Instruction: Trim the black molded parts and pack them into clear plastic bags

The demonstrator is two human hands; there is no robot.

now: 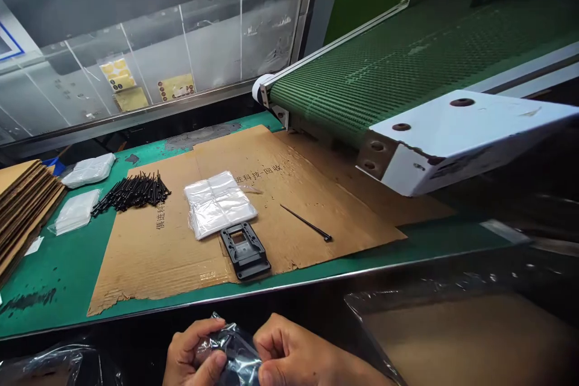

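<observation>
Plastic bag [230, 353] betw. L hand [192, 353], R hand [289, 353], below bench edge [289, 286].

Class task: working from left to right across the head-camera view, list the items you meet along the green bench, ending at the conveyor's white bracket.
stacked cardboard sheets → bundle of black cable ties → folded clear plastic bags → single black cable tie → white conveyor end bracket

Head-worn view, angled forward and down, above both hands [194, 353]
</observation>
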